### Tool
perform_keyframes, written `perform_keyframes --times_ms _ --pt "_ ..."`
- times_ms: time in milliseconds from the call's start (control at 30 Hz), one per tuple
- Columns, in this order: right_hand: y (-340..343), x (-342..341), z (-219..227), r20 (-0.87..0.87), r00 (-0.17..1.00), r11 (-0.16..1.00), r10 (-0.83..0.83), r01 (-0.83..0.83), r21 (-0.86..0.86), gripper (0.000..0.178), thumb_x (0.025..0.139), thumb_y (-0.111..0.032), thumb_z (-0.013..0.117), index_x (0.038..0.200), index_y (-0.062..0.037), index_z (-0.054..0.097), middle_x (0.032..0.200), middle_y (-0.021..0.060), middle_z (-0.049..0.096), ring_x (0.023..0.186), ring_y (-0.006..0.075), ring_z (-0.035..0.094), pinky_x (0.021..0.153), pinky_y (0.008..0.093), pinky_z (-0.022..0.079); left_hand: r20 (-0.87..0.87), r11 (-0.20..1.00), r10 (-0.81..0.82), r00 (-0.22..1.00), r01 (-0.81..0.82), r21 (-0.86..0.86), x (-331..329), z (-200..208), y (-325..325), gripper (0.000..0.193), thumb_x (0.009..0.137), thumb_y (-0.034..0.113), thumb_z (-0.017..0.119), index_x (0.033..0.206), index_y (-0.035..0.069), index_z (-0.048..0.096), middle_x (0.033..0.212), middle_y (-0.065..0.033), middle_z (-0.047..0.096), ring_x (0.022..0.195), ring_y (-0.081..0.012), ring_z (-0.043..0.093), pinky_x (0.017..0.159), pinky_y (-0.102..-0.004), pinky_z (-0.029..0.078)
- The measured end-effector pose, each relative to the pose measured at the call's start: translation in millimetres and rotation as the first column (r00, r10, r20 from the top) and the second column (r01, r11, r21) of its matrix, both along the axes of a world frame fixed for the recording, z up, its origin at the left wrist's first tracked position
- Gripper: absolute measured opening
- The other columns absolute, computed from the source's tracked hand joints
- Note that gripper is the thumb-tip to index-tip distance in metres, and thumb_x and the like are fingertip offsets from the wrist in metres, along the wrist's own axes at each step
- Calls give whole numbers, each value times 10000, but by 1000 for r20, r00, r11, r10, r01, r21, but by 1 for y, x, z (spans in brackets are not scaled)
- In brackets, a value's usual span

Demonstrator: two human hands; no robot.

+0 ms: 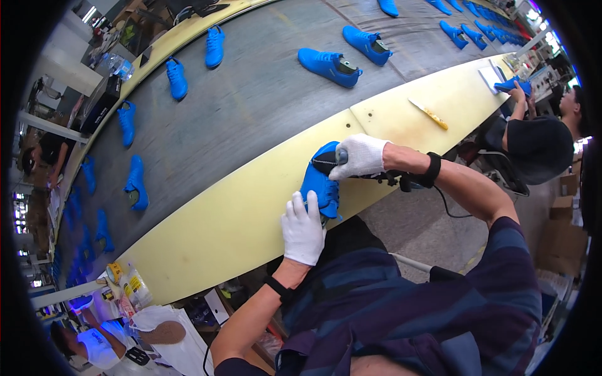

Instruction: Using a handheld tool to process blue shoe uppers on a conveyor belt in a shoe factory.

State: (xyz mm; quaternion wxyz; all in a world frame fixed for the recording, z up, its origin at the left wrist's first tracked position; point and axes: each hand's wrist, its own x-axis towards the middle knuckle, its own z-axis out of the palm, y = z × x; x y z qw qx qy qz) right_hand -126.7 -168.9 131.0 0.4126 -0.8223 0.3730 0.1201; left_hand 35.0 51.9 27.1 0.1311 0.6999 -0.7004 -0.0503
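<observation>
Blue shoe (318, 183) rests against the left hand (303, 229), its fingers nearly straight; right hand (364, 156) curls round a dark tool (323, 163) at the toe; best press evenly.

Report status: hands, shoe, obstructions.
Left hand on blue shoe. Right hand gripping dark object over it. Yellow-handled knife lies apart, not blocking.

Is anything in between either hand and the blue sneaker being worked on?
Yes: a dark handheld tool, gripped by the right hand, sits between that hand and the toe end of the blue sneaker. Besides its white glove, nothing visible separates the left hand from the sneaker.
</observation>
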Motion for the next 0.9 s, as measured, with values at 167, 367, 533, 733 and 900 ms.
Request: perform_keyframes --times_ms 167,367,533,733,900 --pt "-11 -13 -12 -45 996 994 -77 80 79 460 882 -483 812 869 -24 787 644 81 687 539 170 672 499 329 544 -72 1000 30 997 -29 9 4 -1 -2 980 762 188 886 1561 -2 352 1455 -297 469 1277 -471 522 1040 -535 464" --pt "-41 -43 -11 -246 963 992 -113 95 -84 486 863 -469 787 888 17 783 710 128 711 641 216 708 645 368 591 -148 998 55 987 -49 43 11 -4 1 972 792 191 867 1579 -1 331 1479 -307 458 1301 -481 518 1069 -535 455" --pt "-83 -91 -65 -7 947 835 -321 279 -474 482 905 -416 753 1016 54 755 838 216 757 746 328 753 702 423 592 -213 998 40 976 -49 -35 4 -2 -5 934 817 179 839 1576 -9 328 1486 -329 444 1288 -506 521 1086 -557 447" --pt "14 -22 -14 9 999 824 43 -31 -566 578 903 -353 776 1358 -43 598 1036 235 733 952 386 745 813 482 594 -414 992 125 902 -122 33 11 -10 -8 851 828 125 785 1546 -41 360 1454 -329 490 1315 -499 514 1125 -546 436" --pt "100 15 -22 176 964 943 200 -141 -301 483 881 -319 812 1266 -94 624 1043 171 745 909 369 757 773 453 610 -389 989 151 909 -137 62 3 4 -8 782 824 89 752 1510 -46 402 1415 -305 545 1311 -479 533 1128 -531 444"
